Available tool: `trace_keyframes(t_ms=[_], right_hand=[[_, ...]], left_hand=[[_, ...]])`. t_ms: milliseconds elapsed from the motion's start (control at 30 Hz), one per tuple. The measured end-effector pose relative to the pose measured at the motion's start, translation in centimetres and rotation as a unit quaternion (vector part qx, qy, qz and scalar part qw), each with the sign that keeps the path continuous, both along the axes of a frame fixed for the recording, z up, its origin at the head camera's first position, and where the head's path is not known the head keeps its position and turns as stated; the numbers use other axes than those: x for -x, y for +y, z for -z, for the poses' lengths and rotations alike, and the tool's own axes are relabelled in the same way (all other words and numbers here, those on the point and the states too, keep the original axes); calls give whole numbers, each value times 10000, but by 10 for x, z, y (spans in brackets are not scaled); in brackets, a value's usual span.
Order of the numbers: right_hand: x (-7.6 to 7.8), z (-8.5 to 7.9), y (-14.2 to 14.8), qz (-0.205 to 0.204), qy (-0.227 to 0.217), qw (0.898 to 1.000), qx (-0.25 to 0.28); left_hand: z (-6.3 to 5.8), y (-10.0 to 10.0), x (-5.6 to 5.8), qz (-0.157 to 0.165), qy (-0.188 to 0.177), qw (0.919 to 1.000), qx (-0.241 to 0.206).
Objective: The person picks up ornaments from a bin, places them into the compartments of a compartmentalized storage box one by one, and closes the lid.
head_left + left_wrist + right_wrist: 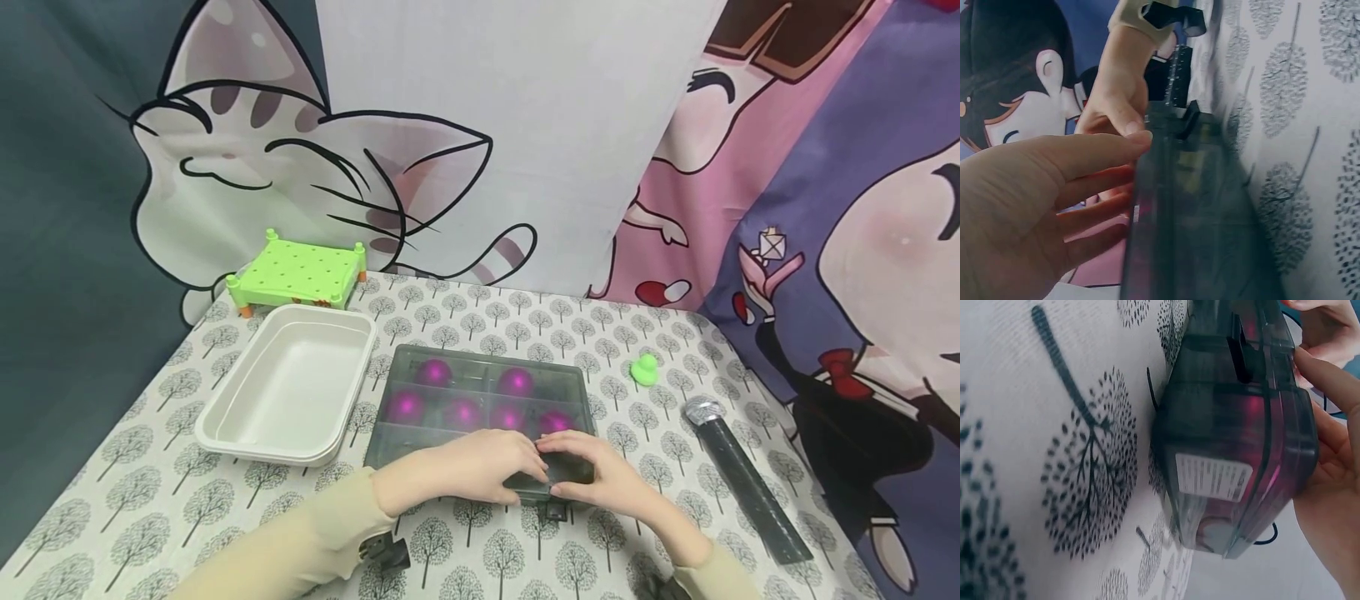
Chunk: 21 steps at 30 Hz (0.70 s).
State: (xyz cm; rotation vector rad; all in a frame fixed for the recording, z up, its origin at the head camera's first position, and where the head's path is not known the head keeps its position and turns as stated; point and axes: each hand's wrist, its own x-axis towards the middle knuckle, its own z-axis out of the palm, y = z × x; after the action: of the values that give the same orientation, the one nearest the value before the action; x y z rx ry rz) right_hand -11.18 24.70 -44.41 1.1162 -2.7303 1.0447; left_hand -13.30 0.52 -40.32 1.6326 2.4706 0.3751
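A dark, see-through compartment box [480,450] lies on the table with its lid down. Several purple balls [515,382] show through the lid. My left hand [480,465] rests over the front of the lid, fingers extended in the left wrist view. Beside it, my right hand [600,475] touches the front right of the lid, its thumb near the front edge and fingers spread over the top. Below the hands, a black latch [1239,350] sticks out from the box front. A white barcode label [1213,477] is on the box's side.
Left of the box stands a white plastic tray [212,429], with a green toy bed [300,271] behind it. To the right are a small green duck [644,369] and a black toy microphone [742,475] with a silver head. Printed cloths hang behind the table.
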Motion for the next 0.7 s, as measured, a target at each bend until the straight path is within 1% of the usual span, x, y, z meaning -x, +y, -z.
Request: trace_keyframes(t_ms=[167,300,533,700], right_hand=[[-2,-2,11,109,142,9998,-53],[-2,-2,21,174,218,9995,-164],[-1,-1,26,117,119,9994,-308],[-4,0,24,226,-114,9994,-254]], left_hand=[[6,4,0,100,70,9999,-71],[8,8,-1,144,56,9998,-131],[13,10,-3,-27,-37,9994,-355],[17,11,-3,-228,-57,9990,-393]])
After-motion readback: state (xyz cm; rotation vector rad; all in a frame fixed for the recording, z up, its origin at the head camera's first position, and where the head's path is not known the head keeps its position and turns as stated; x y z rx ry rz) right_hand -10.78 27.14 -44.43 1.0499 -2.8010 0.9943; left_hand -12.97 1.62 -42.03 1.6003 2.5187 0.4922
